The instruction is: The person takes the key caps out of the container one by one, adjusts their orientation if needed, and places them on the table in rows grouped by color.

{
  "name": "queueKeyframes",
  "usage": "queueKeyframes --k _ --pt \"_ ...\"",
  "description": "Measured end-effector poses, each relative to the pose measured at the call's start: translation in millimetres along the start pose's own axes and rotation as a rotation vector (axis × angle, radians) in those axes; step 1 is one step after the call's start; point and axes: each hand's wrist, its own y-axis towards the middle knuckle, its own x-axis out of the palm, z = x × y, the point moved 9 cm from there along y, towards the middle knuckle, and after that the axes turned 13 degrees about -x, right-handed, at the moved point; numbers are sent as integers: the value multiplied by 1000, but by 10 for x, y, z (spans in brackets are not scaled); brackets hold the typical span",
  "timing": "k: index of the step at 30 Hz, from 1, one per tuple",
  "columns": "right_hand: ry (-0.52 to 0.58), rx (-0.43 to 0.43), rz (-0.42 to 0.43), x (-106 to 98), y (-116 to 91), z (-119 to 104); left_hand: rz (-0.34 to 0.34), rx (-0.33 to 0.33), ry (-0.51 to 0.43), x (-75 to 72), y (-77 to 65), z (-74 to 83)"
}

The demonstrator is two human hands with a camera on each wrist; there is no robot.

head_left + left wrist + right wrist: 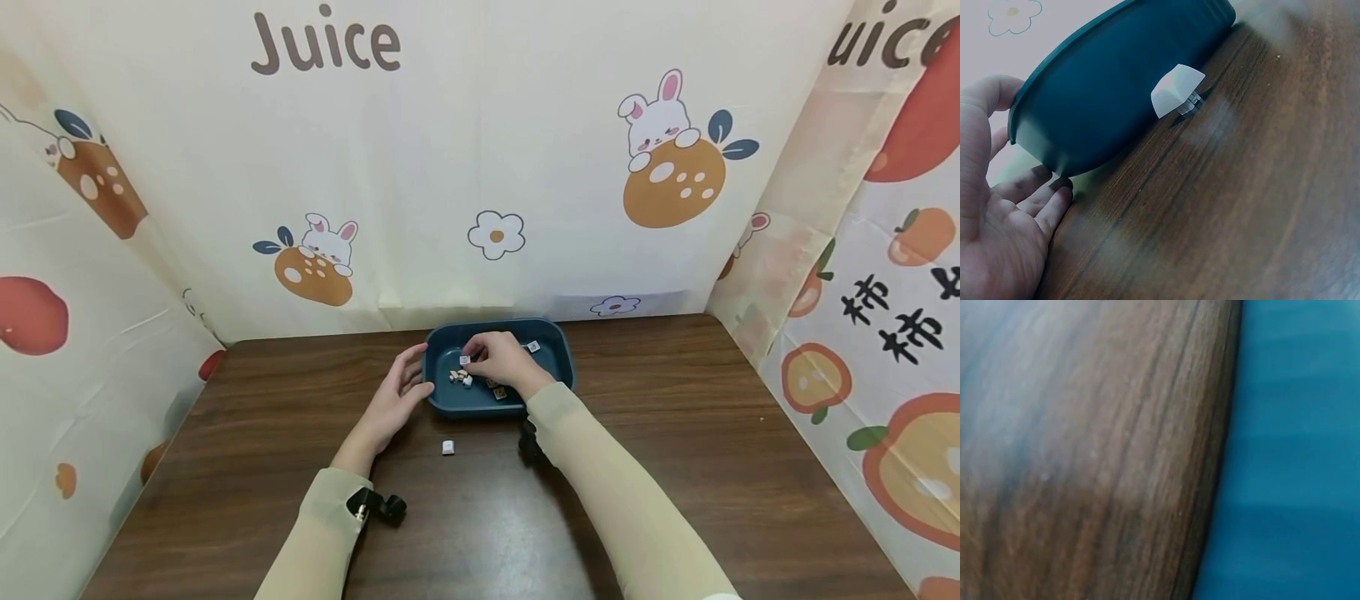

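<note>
A dark blue tray (468, 411) stands at the back of the table. My left hand (390, 404) holds its left end, thumb and fingers against the rim and side; in the left wrist view, fingers (1025, 194) touch its lower corner. Inside the tray, my right hand (501, 360) pinches a small white keycap (465, 360). Below that lies a cluster of small pale pieces (456, 377). A dark, yellowish-marked piece (500, 392) and another white keycap (533, 347) lie farther right. In front of the tray, a white keycap (447, 447) with a switch-like base sits on the table.
The brown wooden table (300, 417) meets a printed cloth backdrop (420, 167) just behind the tray. More printed cloth hangs at both sides. In the right wrist view, only the blurred tabletop (1085, 456) and the tray's blue side (1297, 456) appear.
</note>
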Motion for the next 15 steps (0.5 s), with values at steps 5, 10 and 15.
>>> queueKeyframes --k 5,10,15 --pt "-8 -4 14 -19 -14 -38 -3 -5 -5 7 -13 13" --pt "-21 -17 30 -64 -20 -71 -11 -12 -4 14 -29 20" --pt "-30 -51 78 -162 -31 -142 -10 -10 14 14 -25 6"
